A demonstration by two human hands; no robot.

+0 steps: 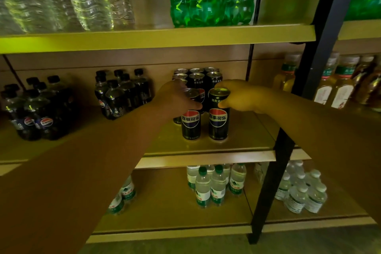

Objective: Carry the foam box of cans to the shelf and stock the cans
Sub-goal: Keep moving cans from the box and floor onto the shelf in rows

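Hands [177, 97] [243, 97] grip two upright cans [191, 123] [218, 121] on shelf [206, 155].

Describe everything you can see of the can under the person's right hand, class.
The can is tall, slim and black, apparently metal, with a red, white and blue round logo carrying white Chinese characters and more small characters above it. Its top has a shiny rim. It stands upright near the front of the middle shelf, close beside a matching can on its left; whether they touch is unclear. More such cans stand behind. The right hand grips its top rim with fingers and thumb.
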